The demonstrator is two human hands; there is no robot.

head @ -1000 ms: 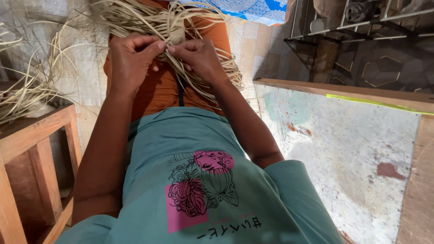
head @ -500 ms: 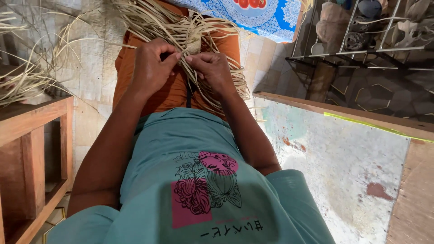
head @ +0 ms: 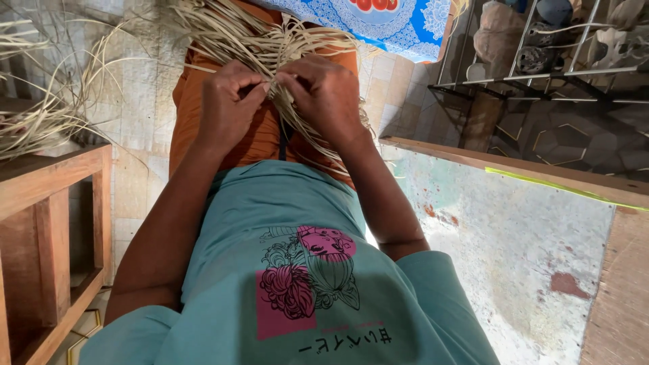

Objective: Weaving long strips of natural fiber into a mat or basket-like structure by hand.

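A bundle of pale straw-coloured strips (head: pixel 236 34) lies across my lap, over orange cloth (head: pixel 250 135). My left hand (head: pixel 226 105) and my right hand (head: pixel 328 94) meet at the middle of the bundle, fingertips pinched together on a few strips. Loose strands fan out above both hands and hang down under the right wrist. What the fingertips hold between them is mostly hidden by the knuckles.
A wooden stool frame (head: pixel 54 223) stands at the left with more loose strips (head: pixel 40 115) piled on it. A stained pale wall with a wooden ledge (head: pixel 514 169) runs along the right. A blue patterned cloth (head: pixel 378 20) and a metal rack (head: pixel 541 61) lie beyond.
My right hand has rolled over the strips toward the left hand, hiding its fingertips. The view had shifted slightly right before that.
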